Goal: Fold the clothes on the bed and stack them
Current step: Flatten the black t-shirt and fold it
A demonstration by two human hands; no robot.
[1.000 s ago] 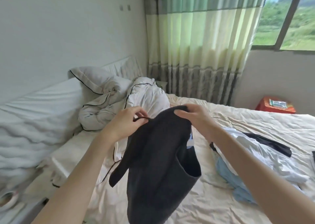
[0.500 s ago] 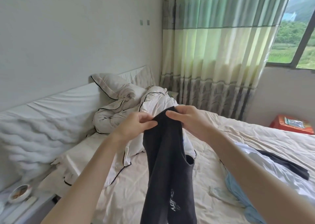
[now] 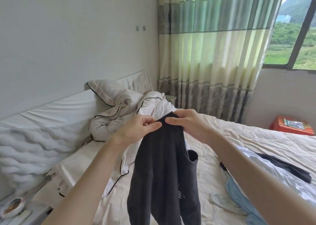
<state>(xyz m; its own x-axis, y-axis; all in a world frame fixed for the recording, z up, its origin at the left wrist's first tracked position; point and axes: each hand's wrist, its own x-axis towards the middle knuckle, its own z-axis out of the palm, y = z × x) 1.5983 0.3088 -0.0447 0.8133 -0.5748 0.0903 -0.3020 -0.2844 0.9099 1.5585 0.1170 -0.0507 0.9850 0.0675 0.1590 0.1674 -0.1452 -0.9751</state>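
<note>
Both hands up in front, left hand [image 3: 136, 130] and right hand [image 3: 191, 125] pinching the top edge of a dark charcoal knit sleeveless garment [image 3: 164, 173] between thumb and fingers, fingertips close together; it hangs straight down below them over the cream-sheeted bed [image 3: 256, 139]. Beyond the left hand sit a crumpled white black-piped duvet [image 3: 111, 122] and a matching pillow [image 3: 106, 91]; below the right forearm lies a pile of white, pale blue and black clothes [image 3: 282, 178]. Far right of the right hand an orange-red box [image 3: 292, 125], behind both a green striped curtain [image 3: 213, 53].
</note>
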